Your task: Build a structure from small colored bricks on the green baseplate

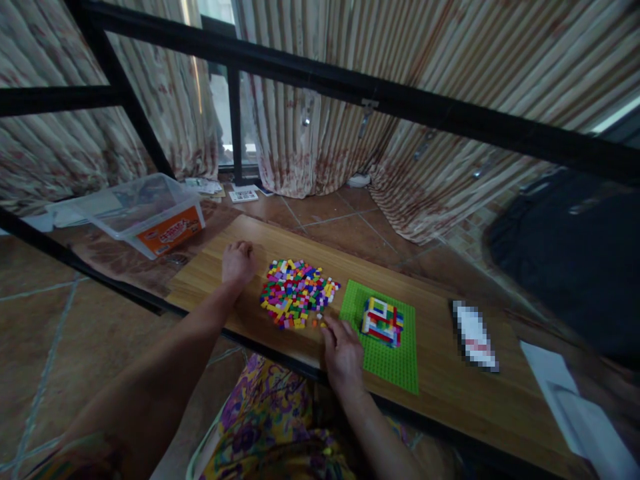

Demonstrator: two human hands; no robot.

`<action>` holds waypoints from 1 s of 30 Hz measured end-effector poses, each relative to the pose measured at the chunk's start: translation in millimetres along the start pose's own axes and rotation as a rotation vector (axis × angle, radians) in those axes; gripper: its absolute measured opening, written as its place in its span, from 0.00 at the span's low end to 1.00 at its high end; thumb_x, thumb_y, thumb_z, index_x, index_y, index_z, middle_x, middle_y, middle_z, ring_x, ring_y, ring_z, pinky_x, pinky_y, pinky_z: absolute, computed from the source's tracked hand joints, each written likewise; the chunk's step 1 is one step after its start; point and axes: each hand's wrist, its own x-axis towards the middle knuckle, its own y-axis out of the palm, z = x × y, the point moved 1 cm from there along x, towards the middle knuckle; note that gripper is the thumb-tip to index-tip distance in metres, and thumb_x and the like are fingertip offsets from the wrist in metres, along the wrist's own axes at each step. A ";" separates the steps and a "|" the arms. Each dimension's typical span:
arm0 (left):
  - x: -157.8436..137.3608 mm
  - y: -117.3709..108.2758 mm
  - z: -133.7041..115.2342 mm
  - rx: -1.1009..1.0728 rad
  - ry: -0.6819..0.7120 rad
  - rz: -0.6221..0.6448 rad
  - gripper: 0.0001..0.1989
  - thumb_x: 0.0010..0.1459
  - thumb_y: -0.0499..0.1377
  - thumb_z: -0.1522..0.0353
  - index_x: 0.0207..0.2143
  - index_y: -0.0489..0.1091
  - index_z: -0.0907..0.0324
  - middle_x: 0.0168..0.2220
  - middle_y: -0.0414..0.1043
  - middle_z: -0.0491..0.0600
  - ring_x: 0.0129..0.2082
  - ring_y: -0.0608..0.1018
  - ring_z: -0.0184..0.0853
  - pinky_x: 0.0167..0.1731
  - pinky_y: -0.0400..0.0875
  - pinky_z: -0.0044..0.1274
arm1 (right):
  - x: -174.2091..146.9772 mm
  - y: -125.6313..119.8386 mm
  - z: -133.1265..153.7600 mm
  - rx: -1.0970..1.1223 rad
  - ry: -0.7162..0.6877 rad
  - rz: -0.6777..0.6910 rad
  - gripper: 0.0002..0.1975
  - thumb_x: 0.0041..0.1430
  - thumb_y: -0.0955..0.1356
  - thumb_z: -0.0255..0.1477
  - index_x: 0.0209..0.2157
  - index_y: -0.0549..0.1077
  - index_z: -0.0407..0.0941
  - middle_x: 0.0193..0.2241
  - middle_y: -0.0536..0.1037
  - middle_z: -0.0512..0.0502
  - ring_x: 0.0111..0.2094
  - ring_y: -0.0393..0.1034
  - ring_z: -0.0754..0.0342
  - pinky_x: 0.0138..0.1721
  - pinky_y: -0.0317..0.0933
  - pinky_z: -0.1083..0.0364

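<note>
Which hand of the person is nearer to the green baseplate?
Right. The right hand is close beside the green baseplate, at its left side in the picture; the left hand is farther, across the pile of loose bricks.

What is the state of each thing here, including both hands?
Small bricks: loose, in a spread pile
Brick build: joined together, on the baseplate
Green baseplate: lying flat on the table
Clear bin: upright on the floor, open on top
Curtains: hanging, with a gap
Left hand: fingers curled, left of the pile
Right hand: fingertips at the pile's near edge, grip unclear
</note>
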 end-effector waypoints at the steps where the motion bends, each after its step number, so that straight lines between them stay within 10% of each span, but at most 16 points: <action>1: 0.2 0.5 0.5 -0.001 0.000 -0.003 0.17 0.57 0.48 0.70 0.42 0.74 0.61 0.47 0.74 0.57 0.49 0.71 0.45 0.51 0.64 0.34 | -0.7 -3.1 -0.1 0.032 0.008 -0.005 0.16 0.66 0.59 0.32 0.44 0.76 0.44 0.39 0.77 0.42 0.40 0.70 0.51 0.44 0.62 0.53; 16: 3.7 3.0 3.7 0.042 0.042 -0.010 0.17 0.57 0.48 0.70 0.42 0.74 0.63 0.46 0.74 0.58 0.47 0.72 0.45 0.52 0.63 0.34 | 11.2 0.4 -1.7 -0.153 -0.072 0.047 0.19 0.64 0.57 0.25 0.44 0.77 0.45 0.37 0.73 0.41 0.40 0.67 0.50 0.43 0.61 0.53; 30: 3.5 2.3 3.9 0.000 0.030 0.001 0.17 0.57 0.48 0.69 0.43 0.73 0.63 0.47 0.73 0.59 0.48 0.72 0.46 0.52 0.63 0.35 | -5.3 -36.8 -16.6 0.311 0.220 -0.062 0.13 0.61 0.64 0.37 0.36 0.76 0.45 0.34 0.77 0.44 0.36 0.71 0.52 0.39 0.65 0.53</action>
